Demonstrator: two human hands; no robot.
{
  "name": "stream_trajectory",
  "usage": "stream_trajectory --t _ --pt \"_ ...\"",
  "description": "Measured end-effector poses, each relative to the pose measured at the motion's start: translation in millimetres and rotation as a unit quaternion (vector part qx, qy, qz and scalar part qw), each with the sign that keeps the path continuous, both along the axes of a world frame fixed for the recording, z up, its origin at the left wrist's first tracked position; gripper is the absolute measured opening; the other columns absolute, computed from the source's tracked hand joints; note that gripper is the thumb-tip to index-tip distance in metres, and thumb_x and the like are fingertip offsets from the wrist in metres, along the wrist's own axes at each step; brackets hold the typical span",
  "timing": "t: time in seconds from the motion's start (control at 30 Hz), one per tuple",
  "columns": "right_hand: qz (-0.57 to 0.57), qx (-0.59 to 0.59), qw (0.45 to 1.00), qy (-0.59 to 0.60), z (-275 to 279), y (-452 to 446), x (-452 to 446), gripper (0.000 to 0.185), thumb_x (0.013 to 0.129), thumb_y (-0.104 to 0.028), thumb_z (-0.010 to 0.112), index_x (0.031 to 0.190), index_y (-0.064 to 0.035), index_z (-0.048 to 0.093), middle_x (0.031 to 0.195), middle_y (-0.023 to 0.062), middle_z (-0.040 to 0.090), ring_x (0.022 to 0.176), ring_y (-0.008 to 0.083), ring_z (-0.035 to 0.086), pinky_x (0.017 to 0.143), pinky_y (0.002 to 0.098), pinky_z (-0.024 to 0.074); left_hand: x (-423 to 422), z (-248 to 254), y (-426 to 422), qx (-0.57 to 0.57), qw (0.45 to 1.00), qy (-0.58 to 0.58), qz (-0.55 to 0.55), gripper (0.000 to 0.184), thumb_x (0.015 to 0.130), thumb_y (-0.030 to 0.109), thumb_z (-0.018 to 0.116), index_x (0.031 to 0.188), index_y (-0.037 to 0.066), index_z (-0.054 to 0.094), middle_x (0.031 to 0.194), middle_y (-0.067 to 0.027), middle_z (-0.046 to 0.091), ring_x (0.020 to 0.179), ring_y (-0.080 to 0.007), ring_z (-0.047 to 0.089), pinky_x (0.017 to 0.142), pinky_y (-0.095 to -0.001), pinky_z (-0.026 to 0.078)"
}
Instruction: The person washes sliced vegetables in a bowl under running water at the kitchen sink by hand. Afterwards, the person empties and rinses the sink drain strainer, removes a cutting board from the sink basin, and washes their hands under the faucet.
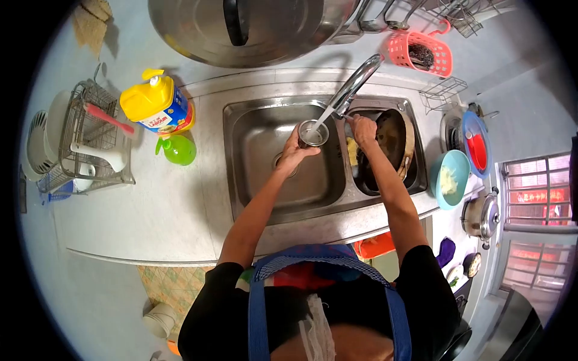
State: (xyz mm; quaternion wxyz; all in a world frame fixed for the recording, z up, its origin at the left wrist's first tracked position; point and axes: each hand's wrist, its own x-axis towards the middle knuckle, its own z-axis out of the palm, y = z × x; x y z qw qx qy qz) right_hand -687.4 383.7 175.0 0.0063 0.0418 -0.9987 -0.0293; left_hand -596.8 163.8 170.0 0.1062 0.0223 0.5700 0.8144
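Note:
My left hand (293, 151) is wrapped round a small cup (313, 133) with a shiny rim, held over the large left sink basin (256, 162). A stream of water runs from the chrome faucet (359, 81) into the cup. My right hand (363, 131) has its fingers curled at the faucet's near end, above the smaller right basin. In that basin lie a dark pan (388, 141) and a yellow sponge or cloth (352, 151), partly hidden by my right hand and forearm.
Left of the sink stand a yellow detergent jug (159, 105), a green pump bottle (177, 150) and a wire dish rack (96, 138). A large lidded pot (265, 30) sits behind. At right are a light-blue bowl (450, 179) with pale food and a steel pot (480, 216).

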Motion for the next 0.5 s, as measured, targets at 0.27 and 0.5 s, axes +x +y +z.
stream_trajectory --t 0.27,0.5 --pt "0.154 -0.296 0.942 -0.022 13.7 -49.9 30.4 0.034 0.074 -0.022 0.059 0.105 -0.0074 0.055 0.1 0.0155 0.058 0.091 0.0287 0.057 0.075 0.0382 0.0444 12.0 -20.2 -2.3 0.007 0.999 0.005 0.049 0.076 0.059 -0.001 0.074 0.125 0.009 0.037 0.109 -0.0024 0.051 0.1 -0.0146 0.049 0.087 -0.0272 0.039" --pt "0.225 -0.232 0.942 -0.092 4.0 -91.6 25.4 0.019 0.077 -0.016 0.056 0.092 -0.0062 0.061 0.093 0.0174 0.059 0.082 0.0287 0.059 0.07 0.0349 0.0469 23.7 -0.6 -11.3 -0.025 0.998 0.033 0.056 0.076 0.06 0.001 0.073 0.125 0.007 0.036 0.108 -0.0023 0.051 0.1 -0.0142 0.049 0.088 -0.0269 0.037"
